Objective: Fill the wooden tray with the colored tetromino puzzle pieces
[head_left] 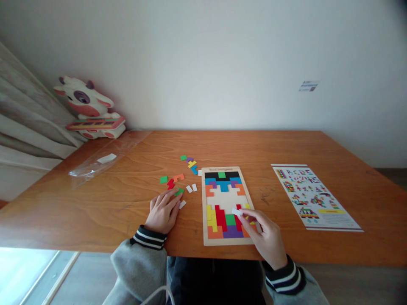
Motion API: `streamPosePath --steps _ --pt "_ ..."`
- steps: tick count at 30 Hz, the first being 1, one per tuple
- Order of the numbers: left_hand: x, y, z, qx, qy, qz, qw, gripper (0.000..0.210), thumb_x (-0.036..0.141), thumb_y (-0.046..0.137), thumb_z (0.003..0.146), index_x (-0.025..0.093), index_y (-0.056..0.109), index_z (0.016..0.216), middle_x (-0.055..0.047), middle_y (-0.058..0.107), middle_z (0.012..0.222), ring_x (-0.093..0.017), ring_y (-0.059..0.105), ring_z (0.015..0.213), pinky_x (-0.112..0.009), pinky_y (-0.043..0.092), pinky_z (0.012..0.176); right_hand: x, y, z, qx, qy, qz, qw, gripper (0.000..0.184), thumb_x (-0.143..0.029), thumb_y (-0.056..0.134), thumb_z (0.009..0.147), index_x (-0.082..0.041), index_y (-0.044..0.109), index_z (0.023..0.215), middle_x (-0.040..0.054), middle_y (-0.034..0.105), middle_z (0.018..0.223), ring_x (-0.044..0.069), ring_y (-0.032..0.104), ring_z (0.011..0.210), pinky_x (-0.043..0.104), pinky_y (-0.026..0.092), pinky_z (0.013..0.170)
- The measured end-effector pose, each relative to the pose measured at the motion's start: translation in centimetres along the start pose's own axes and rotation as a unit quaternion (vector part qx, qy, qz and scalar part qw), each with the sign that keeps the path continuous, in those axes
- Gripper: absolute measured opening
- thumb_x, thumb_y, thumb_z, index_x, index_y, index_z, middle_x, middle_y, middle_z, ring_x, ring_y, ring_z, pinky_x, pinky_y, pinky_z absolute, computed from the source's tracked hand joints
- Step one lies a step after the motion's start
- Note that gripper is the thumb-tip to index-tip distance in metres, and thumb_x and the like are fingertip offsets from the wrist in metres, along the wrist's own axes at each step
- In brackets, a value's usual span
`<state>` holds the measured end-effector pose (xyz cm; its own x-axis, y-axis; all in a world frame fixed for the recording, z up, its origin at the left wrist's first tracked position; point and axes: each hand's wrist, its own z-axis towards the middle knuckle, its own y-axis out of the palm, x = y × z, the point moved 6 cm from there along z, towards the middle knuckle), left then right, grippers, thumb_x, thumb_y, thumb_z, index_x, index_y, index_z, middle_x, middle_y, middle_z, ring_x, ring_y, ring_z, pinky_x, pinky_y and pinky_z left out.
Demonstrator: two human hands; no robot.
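Note:
A wooden puzzle board (222, 242) lies on the table, partly filled with coloured block pieces at its top and bottom; bare wood shows across its middle. Above the lower part of the board, my right hand (265, 237) pinches a small white puzzle piece (236, 212) between thumb and fingertips. My left hand (163, 210) rests on the table left of the board, fingers stretched out, with the fingertips at a green piece (179, 192). Close by lie a red piece (171, 184), an orange piece (179, 177), a green square (163, 179) and several small white pieces (189, 189).
Further back are a yellow piece (192, 164) and a blue piece (194, 170). A printed pattern sheet (314, 197) lies to the right. At the far left stand a cow-shaped toy keyboard (95, 123) and a clear plastic bag (92, 167). The wooden table (270, 148) meets the wall.

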<state>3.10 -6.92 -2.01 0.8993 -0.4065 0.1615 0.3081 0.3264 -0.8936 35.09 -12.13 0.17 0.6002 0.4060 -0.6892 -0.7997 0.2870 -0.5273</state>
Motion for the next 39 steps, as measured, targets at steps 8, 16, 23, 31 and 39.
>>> streamPosePath --steps 8,16,23,31,39 --pt "-0.3 0.1 -0.1 0.005 -0.014 0.007 1.0 0.033 0.034 0.047 0.1 0.03 0.07 0.123 -0.006 0.07 0.127 -0.027 0.065 0.108 -0.043 0.046 0.091 -0.3 -0.1 0.0 0.005 -0.003 0.001 1.0 0.012 -0.028 0.066 0.092 -0.023 0.071 0.102 0.0028 0.075 0.085 0.015 0.069 0.066 0.027 0.059 0.066" --pt "-0.6 0.3 -0.2 -0.009 -0.009 0.01 1.0 0.035 0.029 0.044 0.101 0.027 0.066 0.128 -0.006 0.062 0.14 -0.027 0.057 0.127 -0.044 0.042 0.1 -0.1 0.0 -0.2 -0.007 0.002 -0.003 1.0 0.013 -0.028 0.065 0.093 -0.023 0.071 0.104 0.0033 0.076 0.088 0.015 0.069 0.069 0.027 0.059 0.067" --pt "-1.0 0.1 -0.4 0.009 -0.062 -0.001 0.998 0.029 0.04 0.05 0.1 0.03 0.071 0.118 -0.005 0.073 0.122 -0.026 0.067 0.105 -0.043 0.044 0.094 0.1 0.0 -0.3 -0.003 0.008 0.0 1.0 0.013 -0.028 0.065 0.093 -0.024 0.07 0.104 0.0036 0.076 0.089 0.015 0.069 0.069 0.028 0.059 0.067" --pt "-1.5 0.2 -0.5 0.042 -0.049 -0.04 0.997 0.034 0.049 0.054 0.098 0.025 0.071 0.115 -0.006 0.076 0.109 -0.025 0.069 0.096 -0.038 0.051 0.085 0.2 0.0 -0.4 0.0 0.0 0.0 1.0 0.014 -0.026 0.065 0.093 -0.024 0.069 0.106 0.0036 0.075 0.09 0.015 0.069 0.07 0.027 0.059 0.068" --pt "-1.0 -0.1 -0.3 0.059 -0.032 -0.068 0.995 0.029 0.044 0.053 0.1 0.023 0.072 0.107 -0.005 0.077 0.106 -0.023 0.07 0.093 -0.037 0.054 0.087 0.1 0.0 -0.3 0.005 -0.003 0.001 1.0 0.013 -0.025 0.066 0.092 -0.024 0.069 0.104 0.0031 0.076 0.091 0.015 0.069 0.07 0.027 0.058 0.068"
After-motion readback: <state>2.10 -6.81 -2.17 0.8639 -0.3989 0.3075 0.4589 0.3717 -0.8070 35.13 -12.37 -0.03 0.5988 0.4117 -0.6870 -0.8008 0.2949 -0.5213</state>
